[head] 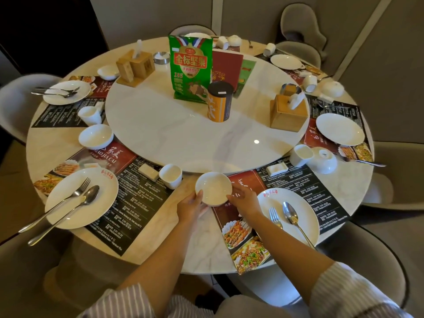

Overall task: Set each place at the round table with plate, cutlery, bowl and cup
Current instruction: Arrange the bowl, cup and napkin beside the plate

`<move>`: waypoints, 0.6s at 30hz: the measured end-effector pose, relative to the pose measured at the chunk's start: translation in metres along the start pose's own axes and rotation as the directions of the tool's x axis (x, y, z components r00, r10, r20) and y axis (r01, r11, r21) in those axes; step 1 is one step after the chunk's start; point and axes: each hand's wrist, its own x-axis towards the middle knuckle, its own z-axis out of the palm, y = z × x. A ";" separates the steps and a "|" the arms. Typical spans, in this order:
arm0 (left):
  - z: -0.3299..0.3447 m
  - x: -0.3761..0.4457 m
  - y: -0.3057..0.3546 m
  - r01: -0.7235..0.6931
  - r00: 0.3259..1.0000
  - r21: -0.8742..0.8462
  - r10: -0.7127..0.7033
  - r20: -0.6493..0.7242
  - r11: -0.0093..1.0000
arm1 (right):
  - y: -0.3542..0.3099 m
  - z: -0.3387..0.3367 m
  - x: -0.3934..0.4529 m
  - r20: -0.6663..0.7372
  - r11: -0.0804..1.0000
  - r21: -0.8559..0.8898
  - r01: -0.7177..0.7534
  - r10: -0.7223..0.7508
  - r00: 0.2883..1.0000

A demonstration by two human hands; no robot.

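Note:
Both my hands hold a white bowl (213, 188) upright at the near edge of the round table (202, 249). My left hand (190, 208) grips its left rim and my right hand (244, 200) its right rim. Just right of the bowl lies a white plate (305, 207) with a fork (274, 217) and spoon (292, 218) on it. A white cup (171, 176) stands left of the bowl. Further left, another plate (68, 207) carries a fork and spoon.
A marble turntable (174, 134) fills the middle, bearing a green bag (190, 67), an orange canister (219, 102) and wooden holders (288, 113). More plates, bowls and cups ring the table on printed placemats. Grey chairs surround it.

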 end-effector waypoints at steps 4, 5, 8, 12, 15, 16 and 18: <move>-0.002 0.003 -0.008 -0.029 0.999 0.036 0.030 -0.041 0.999 | 0.002 0.000 0.004 -0.038 0.999 -0.030 -0.024 0.023 0.999; -0.002 0.004 -0.009 -0.063 0.996 0.068 0.067 -0.058 0.996 | 0.002 -0.001 0.004 -0.048 0.999 -0.040 -0.034 0.032 0.998; 0.000 0.001 -0.006 -0.193 0.967 0.367 0.240 -0.088 0.910 | 0.001 -0.006 0.004 -0.078 0.997 -0.056 -0.054 0.049 0.996; 0.013 -0.014 0.002 -0.343 0.876 0.639 0.479 -0.045 0.688 | -0.004 -0.021 -0.001 -0.066 0.980 -0.190 0.064 -0.078 0.995; 0.026 -0.032 0.002 -0.431 0.827 0.720 0.558 0.073 0.544 | -0.003 -0.039 -0.005 -0.004 0.941 -0.291 0.170 -0.178 0.984; 0.024 -0.031 0.002 -0.437 0.831 0.740 0.544 0.115 0.511 | -0.003 -0.037 -0.001 0.012 0.911 -0.357 0.208 -0.218 0.976; 0.048 -0.051 -0.003 -0.504 0.794 0.784 0.551 0.255 0.363 | -0.001 -0.071 -0.012 0.030 0.793 -0.541 0.282 -0.316 0.948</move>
